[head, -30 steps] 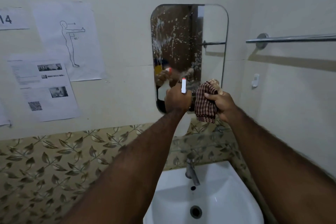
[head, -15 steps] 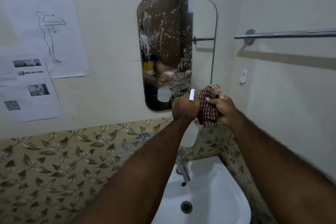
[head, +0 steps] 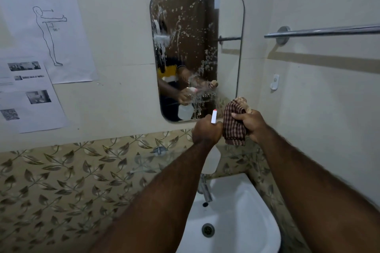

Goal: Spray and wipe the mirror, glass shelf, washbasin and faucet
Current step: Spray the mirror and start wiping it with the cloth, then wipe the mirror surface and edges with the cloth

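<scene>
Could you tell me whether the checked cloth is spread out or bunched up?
Bunched up: the checked cloth hangs crumpled from the right hand's closed grip.

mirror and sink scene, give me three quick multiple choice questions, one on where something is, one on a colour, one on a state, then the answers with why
1. Where is the towel bar?
A. right of the mirror
B. below the washbasin
C. left of the papers

2. What colour is the cloth?
A. plain blue
B. dark red and white check
C. yellow

3. What state is the mirror glass in?
A. wiped dry
C. cracked
B. spattered with droplets

Answers: 1 A, the bar is on the side wall to the mirror's right. 2 B, the check shows in the right hand. 3 B, splashes and runs cover its left part, while the left hand aims the spray bottle.
</scene>
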